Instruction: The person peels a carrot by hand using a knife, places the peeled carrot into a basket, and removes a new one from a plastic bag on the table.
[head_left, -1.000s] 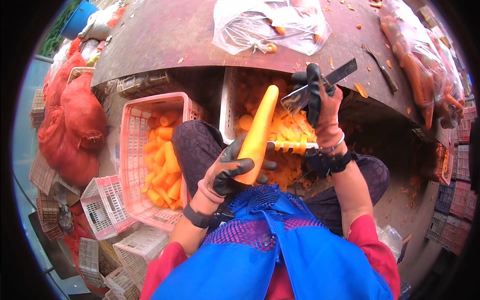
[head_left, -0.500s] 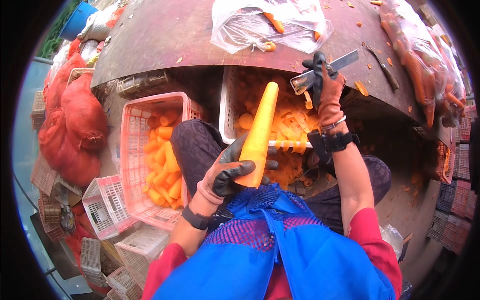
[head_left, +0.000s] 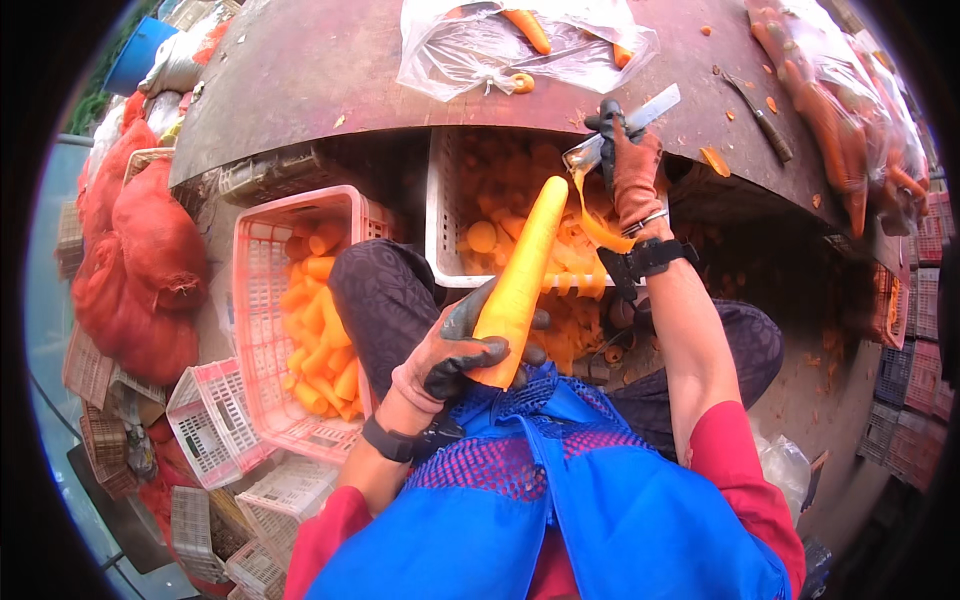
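My left hand (head_left: 460,355), in a dark-palmed glove, grips the lower end of a large bright orange carrot (head_left: 518,280) pointing up and away from me. My right hand (head_left: 630,160), gloved alike, is closed on a metal blade peeler (head_left: 654,106) just beyond the carrot's tip, with a long orange peel strip (head_left: 600,225) dangling below it. Under both is a white crate (head_left: 439,225) of carrot shavings. To the left, a pink crate (head_left: 256,330) holds smooth orange carrot pieces (head_left: 318,345).
The metal tabletop (head_left: 300,75) bears a clear bag (head_left: 460,55), a knife (head_left: 765,125) and bagged carrots (head_left: 840,130). Red mesh sacks (head_left: 145,290) and crates (head_left: 215,430) crowd the left; stacked crates (head_left: 900,420) line the right. My bent legs flank the shavings.
My right hand has risen a little and the peel strip now hangs longer from the blade. My left hand still grips the carrot. The whole view has shifted slightly.
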